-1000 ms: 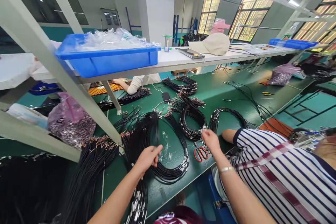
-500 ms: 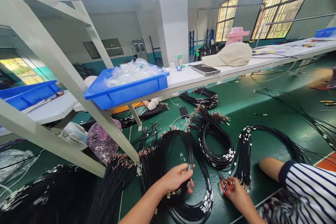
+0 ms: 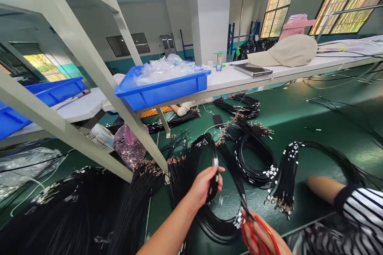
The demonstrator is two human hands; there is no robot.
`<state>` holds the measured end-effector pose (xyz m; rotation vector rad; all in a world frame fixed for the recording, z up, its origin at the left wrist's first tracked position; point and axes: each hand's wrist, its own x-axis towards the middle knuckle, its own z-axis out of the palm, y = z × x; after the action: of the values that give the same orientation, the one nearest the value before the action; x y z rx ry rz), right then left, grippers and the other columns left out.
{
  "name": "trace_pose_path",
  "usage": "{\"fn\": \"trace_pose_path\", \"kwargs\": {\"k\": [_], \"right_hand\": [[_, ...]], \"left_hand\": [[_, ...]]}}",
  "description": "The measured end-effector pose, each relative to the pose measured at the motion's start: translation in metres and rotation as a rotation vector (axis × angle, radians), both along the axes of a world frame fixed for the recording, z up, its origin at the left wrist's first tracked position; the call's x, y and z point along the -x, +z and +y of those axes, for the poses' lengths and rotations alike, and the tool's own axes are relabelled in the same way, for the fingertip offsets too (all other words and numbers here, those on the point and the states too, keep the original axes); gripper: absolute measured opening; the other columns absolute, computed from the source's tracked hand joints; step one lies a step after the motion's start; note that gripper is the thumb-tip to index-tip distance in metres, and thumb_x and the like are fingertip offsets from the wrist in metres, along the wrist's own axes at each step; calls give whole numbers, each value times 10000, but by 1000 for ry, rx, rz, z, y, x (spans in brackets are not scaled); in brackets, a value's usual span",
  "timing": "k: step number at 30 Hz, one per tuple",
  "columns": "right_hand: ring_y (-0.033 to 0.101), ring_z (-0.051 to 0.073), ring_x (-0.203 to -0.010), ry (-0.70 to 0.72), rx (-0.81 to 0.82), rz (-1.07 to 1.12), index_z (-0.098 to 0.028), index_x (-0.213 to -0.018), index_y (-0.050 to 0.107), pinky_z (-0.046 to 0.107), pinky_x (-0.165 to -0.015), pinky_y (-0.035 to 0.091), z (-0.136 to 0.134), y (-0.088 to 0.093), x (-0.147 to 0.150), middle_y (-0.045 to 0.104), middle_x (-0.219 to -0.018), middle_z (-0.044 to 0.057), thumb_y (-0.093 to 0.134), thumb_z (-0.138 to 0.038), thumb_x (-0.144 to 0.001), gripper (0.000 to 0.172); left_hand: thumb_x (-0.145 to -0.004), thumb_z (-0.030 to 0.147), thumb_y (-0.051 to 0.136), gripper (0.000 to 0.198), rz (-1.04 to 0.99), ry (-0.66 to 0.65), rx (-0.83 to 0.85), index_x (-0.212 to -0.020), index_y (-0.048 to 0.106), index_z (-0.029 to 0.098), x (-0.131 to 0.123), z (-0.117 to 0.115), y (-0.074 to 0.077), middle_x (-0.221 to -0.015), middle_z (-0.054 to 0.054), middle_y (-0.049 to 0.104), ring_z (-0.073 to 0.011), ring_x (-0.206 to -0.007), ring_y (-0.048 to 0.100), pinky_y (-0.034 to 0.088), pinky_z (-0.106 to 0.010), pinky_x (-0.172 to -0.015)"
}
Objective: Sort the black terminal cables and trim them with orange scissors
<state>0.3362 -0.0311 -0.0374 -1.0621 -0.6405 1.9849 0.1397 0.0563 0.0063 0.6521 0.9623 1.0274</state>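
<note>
Overhead, beyond the left hand [image 3: 205, 187], a blue tray [image 3: 161, 91] holds plastic [image 3: 167, 71].

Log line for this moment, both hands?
left hand: grips black cable bundle | right hand: holds red-handled scissors

Coiled cable bundles [image 3: 254, 163] spread over the table [image 3: 323, 127], below a shelf [image 3: 239, 73]
The left hand [image 3: 205, 187] holds a bundle [image 3: 214, 185] at the front, with the right hand [image 3: 260, 239] just to its right on scissors [image 3: 254, 233]; a co-worker's forearm [image 3: 324, 189] lies further right, beside another bundle [image 3: 287, 179]. A phone [image 3: 218, 120] lies on the table behind the coils. On the shelf, a tray [image 3: 161, 87] of plastic bags stands left of a tablet [image 3: 253, 69] and a cap [image 3: 283, 51], while a second co-worker's arm [image 3: 185, 108] reaches in behind the shelf
</note>
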Motion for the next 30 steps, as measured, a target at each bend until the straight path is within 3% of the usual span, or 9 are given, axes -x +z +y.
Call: {"fn": "trace_pose_path", "kwargs": {"k": [3,6,17,24,30], "right_hand": [[426,85,-473,56,-118,80,-170,-995,594,226,-459,311,5,32,29,527,-624,5,646,-437,-731,378],[360,57,-453,62,-198,121,-136,-998,565,215,-445,245,13,48,56,490,-629,-9,580,-422,-797,350],[347,62,-460,-22,-242,166,-151,-741,523,221,-458,240,23,52,87,445,-581,-26,521,-401,-841,270],[350,60,-453,-54,-193,155,-136,-956,561,217,-450,234,22,54,90,456,-597,-25,531,-377,-838,270],[342,58,-444,-52,-202,137,-146,-826,559,220,-449,229,22,53,90,461,-592,-24,535,-390,-832,245]], "left_hand": [[-757,463,580,409,-66,59,-15,-960,612,109,5,0,3,-616,-15,567,-96,-503,518,390,-217,-505],[-784,421,563,368,-120,75,-16,-978,606,112,9,1,2,-639,-18,571,-93,-517,515,399,-214,-511],[-811,329,536,325,-235,41,-16,-1013,611,86,23,-11,4,-752,-77,614,-141,-602,570,439,-249,-538],[-783,249,543,365,-274,35,-65,-1100,595,74,26,-18,3,-780,-86,610,-143,-638,564,427,-258,-602],[-757,249,580,373,-252,14,-73,-1094,606,91,26,-21,0,-783,-78,614,-135,-627,553,404,-259,-630]]}}
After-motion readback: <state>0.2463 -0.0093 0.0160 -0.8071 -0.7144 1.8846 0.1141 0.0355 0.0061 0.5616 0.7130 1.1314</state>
